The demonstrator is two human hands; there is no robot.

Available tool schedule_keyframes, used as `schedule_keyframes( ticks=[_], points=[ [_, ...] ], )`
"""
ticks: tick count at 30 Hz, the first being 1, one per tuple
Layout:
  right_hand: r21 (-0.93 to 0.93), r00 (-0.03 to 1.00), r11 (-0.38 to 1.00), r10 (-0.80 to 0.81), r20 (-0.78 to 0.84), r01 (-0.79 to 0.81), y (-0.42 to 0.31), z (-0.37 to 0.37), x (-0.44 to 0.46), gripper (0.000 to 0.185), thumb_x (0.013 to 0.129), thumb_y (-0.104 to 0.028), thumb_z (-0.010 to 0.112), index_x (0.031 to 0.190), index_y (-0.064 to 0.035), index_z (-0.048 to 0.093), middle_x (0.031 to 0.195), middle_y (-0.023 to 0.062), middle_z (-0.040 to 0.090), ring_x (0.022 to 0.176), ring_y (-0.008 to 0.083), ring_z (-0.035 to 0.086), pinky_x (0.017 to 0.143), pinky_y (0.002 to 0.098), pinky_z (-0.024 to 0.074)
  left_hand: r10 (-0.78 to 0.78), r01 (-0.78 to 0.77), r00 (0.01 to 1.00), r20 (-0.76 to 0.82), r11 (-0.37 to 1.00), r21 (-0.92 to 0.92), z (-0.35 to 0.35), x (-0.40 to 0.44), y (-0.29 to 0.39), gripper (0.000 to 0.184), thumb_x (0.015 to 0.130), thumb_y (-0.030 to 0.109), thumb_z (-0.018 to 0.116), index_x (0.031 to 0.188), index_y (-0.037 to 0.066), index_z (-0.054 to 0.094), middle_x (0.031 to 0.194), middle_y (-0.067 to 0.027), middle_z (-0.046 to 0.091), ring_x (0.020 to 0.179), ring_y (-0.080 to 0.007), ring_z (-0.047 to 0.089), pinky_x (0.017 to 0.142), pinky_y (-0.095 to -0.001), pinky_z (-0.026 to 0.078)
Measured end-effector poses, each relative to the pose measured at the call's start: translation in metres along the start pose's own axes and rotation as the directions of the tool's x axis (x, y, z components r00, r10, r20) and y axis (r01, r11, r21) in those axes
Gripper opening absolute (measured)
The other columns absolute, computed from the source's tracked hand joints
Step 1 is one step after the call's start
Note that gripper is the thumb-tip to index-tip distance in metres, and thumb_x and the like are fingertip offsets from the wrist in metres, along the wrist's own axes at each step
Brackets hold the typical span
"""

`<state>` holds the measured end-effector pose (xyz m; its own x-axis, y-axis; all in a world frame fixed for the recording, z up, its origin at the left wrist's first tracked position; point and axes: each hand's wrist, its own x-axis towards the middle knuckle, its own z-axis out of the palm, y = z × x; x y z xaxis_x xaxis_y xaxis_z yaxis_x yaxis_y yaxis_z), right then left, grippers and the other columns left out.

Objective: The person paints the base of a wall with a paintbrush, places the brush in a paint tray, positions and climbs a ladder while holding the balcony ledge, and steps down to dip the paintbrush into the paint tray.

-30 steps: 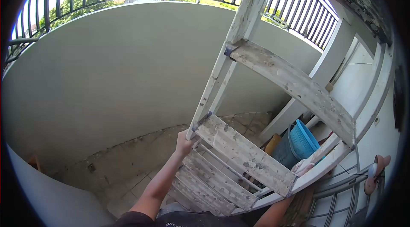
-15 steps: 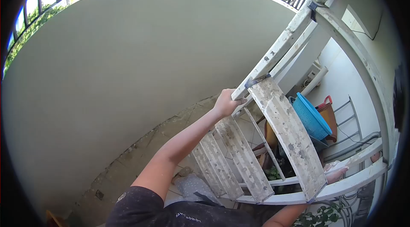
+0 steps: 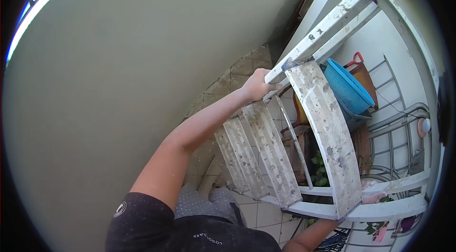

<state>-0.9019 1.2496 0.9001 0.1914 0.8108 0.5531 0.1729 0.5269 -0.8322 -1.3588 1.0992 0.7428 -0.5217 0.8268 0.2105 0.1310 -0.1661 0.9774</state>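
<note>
Paint-spattered stepladder (image 3: 325, 138) leans tilted, centre to upper right of frame. Left hand (image 3: 256, 85), mid-frame: fingers wrapped round the left rail (image 3: 327, 31). Right hand (image 3: 374, 197), lower right, at the right rail (image 3: 392, 209), partly hidden; can't tell if its fingers close. My read: left-side hold done, letting go not done. Blue basket (image 3: 349, 86) behind.

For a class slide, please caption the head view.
Left hand grips one side of a stained ladder, right hand the other, a blue basket beyond.
</note>
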Motion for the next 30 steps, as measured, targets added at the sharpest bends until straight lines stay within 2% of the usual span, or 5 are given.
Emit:
schedule_keyframes(
  ticks=[4,5,12,20,30],
  points=[
    [-0.046,1.0,0.999,-0.011,-0.029,0.01,-0.015,-0.01,-0.024,0.037,0.099,-0.034,0.05,0.128,-0.0106,0.048,0.114,0.0102,0.057,0.093,0.0172,0.06,0.074,0.0279,0.0541,0.007,-0.007,0.997,0.08,1.0,0.007,0.016,0.005,-0.023,0.035,0.081,0.027,0.074,0.098,-0.003,0.067,0.082,-0.0199,0.069,0.076,-0.03,0.065,0.076,-0.0387,0.049],
    [-0.047,0.999,0.999,-0.015,-0.042,0.013,-0.017,-0.013,-0.028,0.036,0.099,-0.033,0.05,0.127,-0.0103,0.048,0.113,0.0102,0.057,0.093,0.0173,0.06,0.074,0.028,0.0541,0.003,-0.005,0.993,0.115,1.0,0.019,0.014,0.006,-0.013,0.03,0.081,0.019,0.073,0.098,-0.005,0.067,0.079,-0.0093,0.066,0.075,-0.0146,0.057,0.072,-0.0339,0.047],
    [-0.099,0.995,0.995,-0.029,-0.095,0.019,-0.035,-0.021,-0.054,0.035,0.099,-0.032,0.05,0.125,-0.0082,0.049,0.112,0.0107,0.057,0.093,0.0179,0.06,0.075,0.029,0.0542,-0.049,0.055,0.971,0.233,0.998,-0.02,0.034,0.034,-0.033,0.036,0.08,0.026,0.075,0.103,-0.001,0.07,0.091,-0.022,0.07,0.086,-0.0327,0.068,0.082,-0.0386,0.049],
    [-0.144,0.99,0.989,-0.01,-0.144,-0.011,-0.061,-0.042,-0.1,0.033,0.099,-0.03,0.05,0.122,-0.0059,0.05,0.111,0.0112,0.057,0.093,0.0187,0.06,0.076,0.0302,0.0543,-0.005,0.043,0.922,0.387,0.995,-0.09,0.064,0.063,-0.042,0.032,0.081,0.019,0.076,0.1,-0.005,0.069,0.082,-0.0135,0.069,0.077,-0.0209,0.062,0.078,-0.0363,0.048],
    [-0.064,0.995,0.997,0.03,-0.1,-0.037,-0.044,-0.052,-0.126,0.031,0.099,-0.027,0.049,0.119,-0.0029,0.051,0.11,0.0118,0.056,0.093,0.0197,0.06,0.077,0.0316,0.0544,-0.069,0.148,0.962,0.264,0.945,-0.291,0.044,-0.007,-0.075,0.058,0.09,0.022,0.063,0.139,-0.001,0.04,0.131,-0.0194,0.052,0.123,-0.0285,0.05,0.105,-0.0374,0.038]
  ],
)
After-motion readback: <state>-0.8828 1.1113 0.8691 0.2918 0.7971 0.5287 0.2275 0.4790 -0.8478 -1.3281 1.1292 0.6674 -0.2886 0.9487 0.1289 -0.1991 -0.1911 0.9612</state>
